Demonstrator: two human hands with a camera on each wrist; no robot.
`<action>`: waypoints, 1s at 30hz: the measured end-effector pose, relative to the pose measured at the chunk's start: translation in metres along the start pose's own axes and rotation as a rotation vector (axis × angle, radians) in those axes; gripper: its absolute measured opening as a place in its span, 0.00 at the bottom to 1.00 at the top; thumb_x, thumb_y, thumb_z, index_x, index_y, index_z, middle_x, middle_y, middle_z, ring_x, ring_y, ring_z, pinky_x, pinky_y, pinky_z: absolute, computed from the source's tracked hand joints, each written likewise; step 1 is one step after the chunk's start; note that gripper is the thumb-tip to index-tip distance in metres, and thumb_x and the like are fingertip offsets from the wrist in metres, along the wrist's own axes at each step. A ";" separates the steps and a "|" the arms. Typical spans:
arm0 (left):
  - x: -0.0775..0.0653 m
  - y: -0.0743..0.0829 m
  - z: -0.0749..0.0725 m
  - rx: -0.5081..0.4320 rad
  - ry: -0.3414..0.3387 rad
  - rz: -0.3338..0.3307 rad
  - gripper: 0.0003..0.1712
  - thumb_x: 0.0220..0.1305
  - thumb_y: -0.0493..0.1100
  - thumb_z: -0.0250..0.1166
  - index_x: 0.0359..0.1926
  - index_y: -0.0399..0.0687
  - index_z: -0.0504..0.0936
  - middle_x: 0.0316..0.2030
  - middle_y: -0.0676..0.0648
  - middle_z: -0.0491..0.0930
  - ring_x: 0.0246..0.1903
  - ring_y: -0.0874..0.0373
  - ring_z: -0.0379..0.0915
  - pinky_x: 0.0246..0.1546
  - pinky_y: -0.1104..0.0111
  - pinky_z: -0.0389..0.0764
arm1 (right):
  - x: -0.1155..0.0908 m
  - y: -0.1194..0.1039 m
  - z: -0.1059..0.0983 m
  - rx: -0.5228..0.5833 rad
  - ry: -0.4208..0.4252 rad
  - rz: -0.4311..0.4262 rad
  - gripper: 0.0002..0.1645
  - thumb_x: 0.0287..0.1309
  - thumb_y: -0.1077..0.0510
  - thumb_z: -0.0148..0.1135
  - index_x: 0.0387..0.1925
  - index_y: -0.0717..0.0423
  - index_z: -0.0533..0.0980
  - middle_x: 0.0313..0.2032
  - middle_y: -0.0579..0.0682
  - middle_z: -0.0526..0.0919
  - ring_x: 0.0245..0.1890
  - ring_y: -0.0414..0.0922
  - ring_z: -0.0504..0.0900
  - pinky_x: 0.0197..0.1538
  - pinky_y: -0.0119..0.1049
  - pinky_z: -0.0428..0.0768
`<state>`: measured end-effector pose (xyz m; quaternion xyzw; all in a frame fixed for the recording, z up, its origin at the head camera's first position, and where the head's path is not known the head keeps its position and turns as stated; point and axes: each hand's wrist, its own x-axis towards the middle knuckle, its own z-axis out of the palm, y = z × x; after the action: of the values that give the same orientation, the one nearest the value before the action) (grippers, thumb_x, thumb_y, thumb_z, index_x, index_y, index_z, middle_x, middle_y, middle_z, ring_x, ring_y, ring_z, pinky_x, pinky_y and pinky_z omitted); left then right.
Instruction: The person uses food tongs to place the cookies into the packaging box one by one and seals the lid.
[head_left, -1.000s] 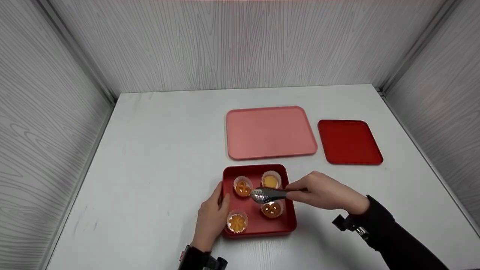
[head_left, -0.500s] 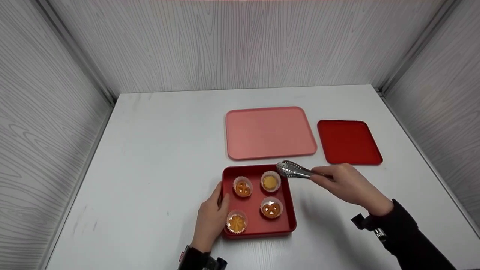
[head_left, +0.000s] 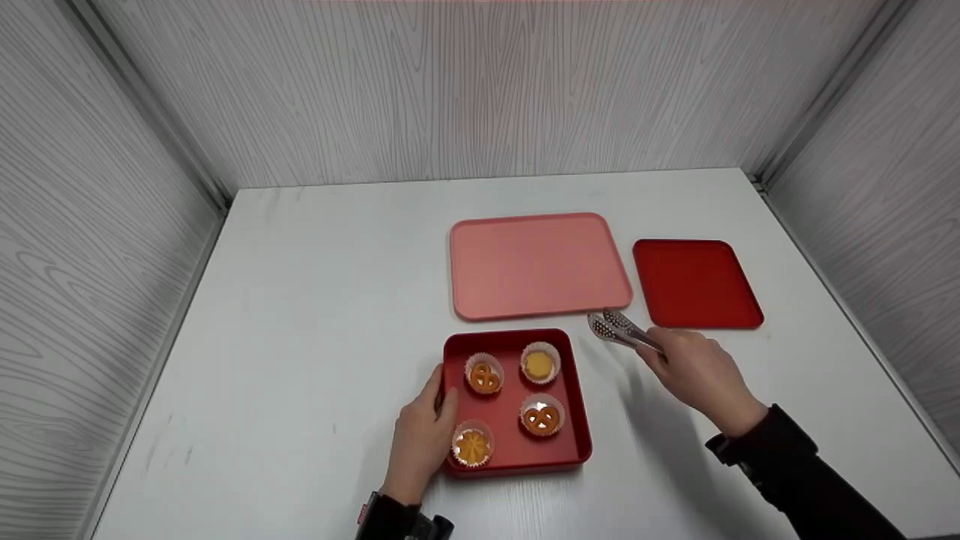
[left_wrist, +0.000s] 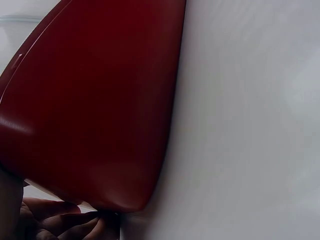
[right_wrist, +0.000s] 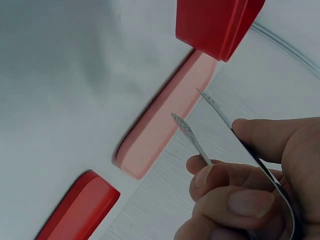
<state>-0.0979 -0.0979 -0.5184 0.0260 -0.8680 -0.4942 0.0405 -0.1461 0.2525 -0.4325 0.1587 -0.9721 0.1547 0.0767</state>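
My left hand (head_left: 421, 442) grips the left wall of a deep red square box (head_left: 510, 416), thumb over the rim; its fingers (left_wrist: 65, 220) show beside the box's lower corner in the left wrist view. Inside lie two pretzel-shaped pieces (head_left: 541, 418), a yellow flower-shaped piece (head_left: 538, 366) and an orange ridged piece (head_left: 472, 448), each in a white paper cup. Right of the box, my right hand (head_left: 701, 375) holds metal tongs (head_left: 626, 330) with perforated tips. In the right wrist view, the tong tips stand apart with nothing between them.
Behind the box lies a flat pink tray (head_left: 540, 266), with nothing on it. A smaller bare red tray (head_left: 697, 285) sits to its right, just beyond the right hand. Grey wood-grain walls (head_left: 480, 90) bound the white table (head_left: 330, 300) at the back and sides.
My right hand has drawn the tongs from over the box to the right and up, near the pink tray's front corner; their tips have spread apart. My left hand and the box stay in place.
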 end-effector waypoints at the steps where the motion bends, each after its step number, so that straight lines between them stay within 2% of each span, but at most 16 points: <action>1: 0.000 0.000 0.000 0.001 0.000 0.000 0.28 0.67 0.48 0.53 0.66 0.47 0.65 0.58 0.46 0.72 0.56 0.54 0.67 0.55 0.56 0.69 | -0.001 0.000 0.002 -0.002 -0.003 0.013 0.14 0.56 0.57 0.61 0.20 0.51 0.68 0.13 0.43 0.63 0.15 0.42 0.61 0.17 0.35 0.59; 5: 0.000 0.000 -0.001 0.003 -0.002 -0.003 0.28 0.68 0.49 0.53 0.66 0.47 0.65 0.58 0.46 0.71 0.57 0.54 0.67 0.55 0.57 0.69 | -0.003 0.000 0.011 -0.015 -0.005 0.040 0.13 0.56 0.58 0.62 0.22 0.54 0.68 0.14 0.45 0.65 0.14 0.44 0.63 0.16 0.37 0.61; 10: 0.000 -0.001 0.000 0.001 0.000 0.001 0.28 0.67 0.48 0.54 0.66 0.47 0.65 0.59 0.45 0.71 0.58 0.53 0.66 0.56 0.56 0.68 | -0.007 0.002 0.024 -0.046 0.002 0.037 0.09 0.54 0.59 0.62 0.29 0.61 0.71 0.16 0.49 0.69 0.13 0.44 0.66 0.15 0.38 0.64; 19: 0.000 -0.001 -0.001 0.003 0.002 -0.003 0.28 0.67 0.49 0.53 0.66 0.48 0.65 0.59 0.45 0.71 0.57 0.53 0.66 0.56 0.56 0.68 | -0.013 0.005 0.043 -0.104 0.005 0.001 0.12 0.53 0.61 0.63 0.31 0.65 0.69 0.14 0.50 0.67 0.10 0.43 0.66 0.12 0.36 0.64; 23: 0.001 -0.001 -0.001 0.001 -0.001 -0.013 0.28 0.67 0.49 0.53 0.66 0.49 0.65 0.59 0.45 0.71 0.57 0.52 0.67 0.55 0.56 0.68 | -0.015 0.004 0.046 -0.087 -0.037 0.026 0.14 0.53 0.61 0.63 0.30 0.62 0.66 0.12 0.48 0.66 0.09 0.42 0.64 0.10 0.35 0.61; 30: 0.002 -0.003 0.000 0.007 0.000 0.001 0.28 0.67 0.50 0.53 0.66 0.48 0.65 0.58 0.45 0.72 0.56 0.53 0.67 0.55 0.56 0.69 | -0.013 -0.002 0.047 -0.029 -0.168 0.099 0.14 0.56 0.60 0.61 0.29 0.61 0.64 0.11 0.49 0.65 0.10 0.43 0.65 0.13 0.36 0.62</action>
<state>-0.0994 -0.0998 -0.5207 0.0256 -0.8697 -0.4912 0.0406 -0.1377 0.2396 -0.4790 0.1218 -0.9839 0.1301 -0.0105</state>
